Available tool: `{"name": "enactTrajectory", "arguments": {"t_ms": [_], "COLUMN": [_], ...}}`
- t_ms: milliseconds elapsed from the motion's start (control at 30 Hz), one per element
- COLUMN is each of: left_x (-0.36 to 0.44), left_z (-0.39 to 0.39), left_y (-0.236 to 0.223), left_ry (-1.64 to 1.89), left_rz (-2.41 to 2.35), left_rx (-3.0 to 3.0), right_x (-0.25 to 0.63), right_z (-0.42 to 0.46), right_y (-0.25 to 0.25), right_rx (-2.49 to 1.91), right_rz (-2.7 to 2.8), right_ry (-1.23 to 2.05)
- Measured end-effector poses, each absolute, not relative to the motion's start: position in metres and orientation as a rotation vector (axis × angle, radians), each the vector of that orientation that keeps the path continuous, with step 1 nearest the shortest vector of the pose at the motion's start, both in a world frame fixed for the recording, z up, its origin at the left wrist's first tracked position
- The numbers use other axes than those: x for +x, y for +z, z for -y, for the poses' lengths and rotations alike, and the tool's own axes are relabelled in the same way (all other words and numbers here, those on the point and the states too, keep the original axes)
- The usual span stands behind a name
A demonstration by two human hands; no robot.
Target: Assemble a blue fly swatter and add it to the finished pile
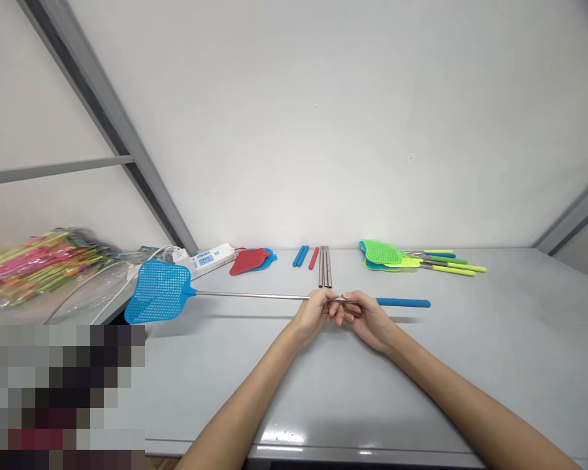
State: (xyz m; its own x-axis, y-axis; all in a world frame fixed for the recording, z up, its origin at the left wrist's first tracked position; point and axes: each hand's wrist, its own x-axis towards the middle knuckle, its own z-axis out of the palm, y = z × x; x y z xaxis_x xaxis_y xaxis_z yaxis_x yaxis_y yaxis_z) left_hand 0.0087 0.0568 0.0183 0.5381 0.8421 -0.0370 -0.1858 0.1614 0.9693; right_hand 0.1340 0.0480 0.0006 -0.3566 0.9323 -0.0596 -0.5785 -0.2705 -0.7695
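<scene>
I hold a blue fly swatter level above the grey table. Its mesh head points left, its thin metal rod runs right, and its blue grip sticks out past my right hand. My left hand is closed around the rod near its middle. My right hand pinches the rod just to the right, the two hands touching.
At the table's back lie red and blue swatter heads, loose blue and red grips, three metal rods, finished green and yellow swatters, and a white power strip. Bagged colourful swatters sit far left.
</scene>
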Motion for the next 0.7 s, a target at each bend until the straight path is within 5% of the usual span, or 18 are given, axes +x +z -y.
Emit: {"name": "enactTrajectory", "arguments": {"t_ms": [700], "left_x": [0.0112], "left_z": [-0.0554], "left_y": [0.0220], "left_ry": [0.783], "left_rz": [-0.738], "left_rx": [1.366], "right_x": [0.1333], "right_z": [-0.0475], "right_y": [0.0028], "right_rx": [-0.651], "right_rz": [1.218], "right_ry": [1.661]}}
